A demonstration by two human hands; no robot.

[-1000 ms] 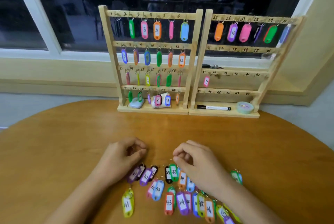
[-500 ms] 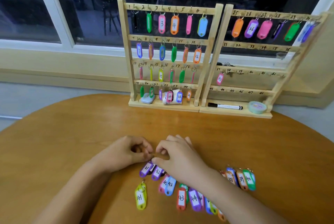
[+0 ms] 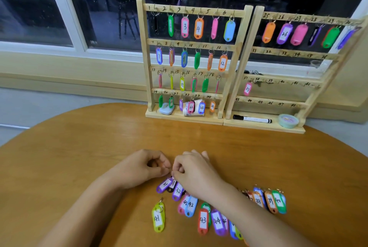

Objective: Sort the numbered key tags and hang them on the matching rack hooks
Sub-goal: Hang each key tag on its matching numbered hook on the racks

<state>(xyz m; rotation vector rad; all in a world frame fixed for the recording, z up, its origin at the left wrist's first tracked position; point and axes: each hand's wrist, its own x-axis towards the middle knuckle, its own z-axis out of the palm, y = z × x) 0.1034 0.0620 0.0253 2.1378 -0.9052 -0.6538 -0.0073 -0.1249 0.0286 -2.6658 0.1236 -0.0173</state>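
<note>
Bench (image 3: 79, 157): wooden, key tags (image 3: 203, 221) lying loose.
Left hand (image 3: 143, 167): fingers (image 3: 165, 167) pinch purple tag (image 3: 164, 184) by its ring.
Right hand (image 3: 196, 173): fingers pinch it too.

Left rack (image 3: 191, 10), 12 o'clock: rails penned 1–24; tag 3 (image 3: 185, 26), tag 12 (image 3: 222, 63). Right rack (image 3: 298, 18), 1 o'clock: 25–47; tag 26 (image 3: 284, 33), tag 37 (image 3: 247, 88). Loose at 6 o'clock: tag 41 (image 3: 158, 218), tag 43 (image 3: 203, 220)

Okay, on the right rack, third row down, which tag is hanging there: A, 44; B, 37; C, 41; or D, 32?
B: pink tag 37 hangs alone under the third rail of the right rack.
</note>
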